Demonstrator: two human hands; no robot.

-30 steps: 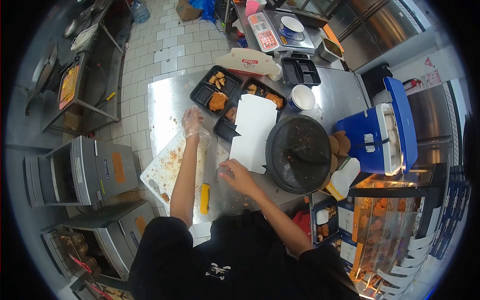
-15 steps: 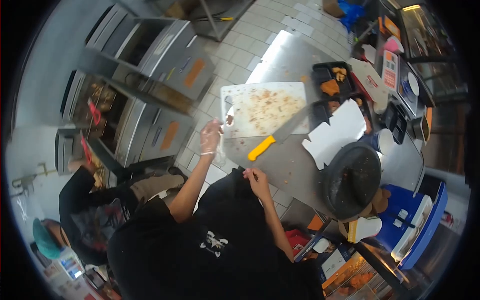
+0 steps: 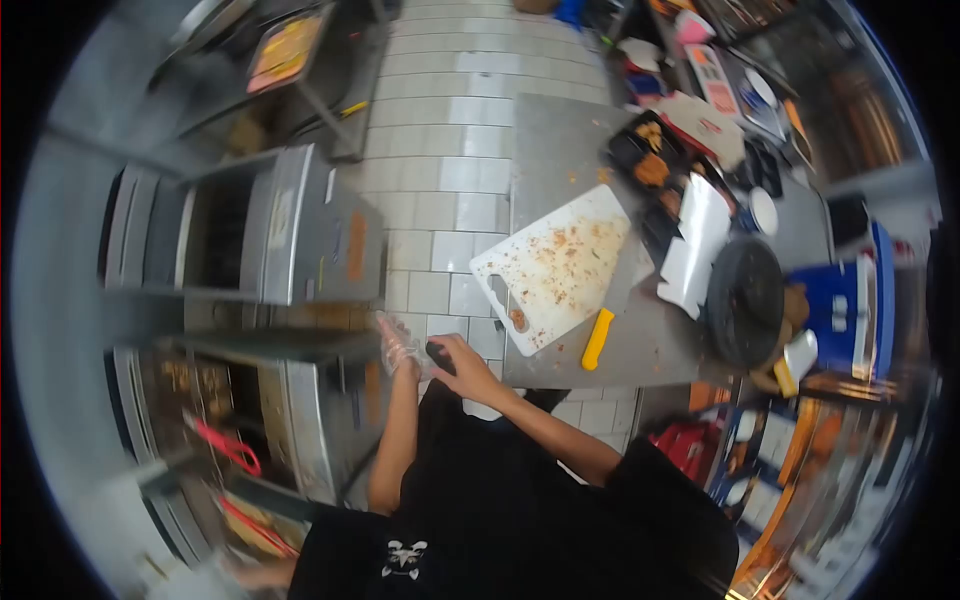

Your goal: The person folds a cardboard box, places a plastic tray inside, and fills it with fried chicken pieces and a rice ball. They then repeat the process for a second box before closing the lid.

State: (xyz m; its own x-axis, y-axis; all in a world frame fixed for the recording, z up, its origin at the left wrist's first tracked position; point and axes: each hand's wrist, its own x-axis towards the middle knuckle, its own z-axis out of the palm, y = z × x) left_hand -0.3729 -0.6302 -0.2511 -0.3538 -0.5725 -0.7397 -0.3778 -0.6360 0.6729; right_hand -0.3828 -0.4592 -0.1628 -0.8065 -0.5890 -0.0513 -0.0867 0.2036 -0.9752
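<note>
My left hand [image 3: 398,345], in a clear plastic glove, is over the floor left of the steel table, its fingers stretched out. Close beside it, my right hand [image 3: 465,368] is bare and its fingers curl around a small dark object [image 3: 438,355] whose kind I cannot make out. Right of both hands lies a white cutting board [image 3: 555,270], turned at an angle and covered with brown crumbs. A knife's yellow handle [image 3: 598,340] rests on the table by the board's lower right edge; its blade is hard to make out.
Black trays [image 3: 640,145] with fried food sit on the steel table [image 3: 545,125]. A piece of white cardboard [image 3: 692,245] and a big black round pan [image 3: 745,300] lie at right. Steel fryers [image 3: 310,225] line the left, with red-handled tongs [image 3: 225,445] there. Someone's arm [image 3: 262,573] shows lower left.
My view has swung left. My hands have come together, and the right one, earlier pinched near my black shirt, now grips the dark object. The cutting board appears rotated.
</note>
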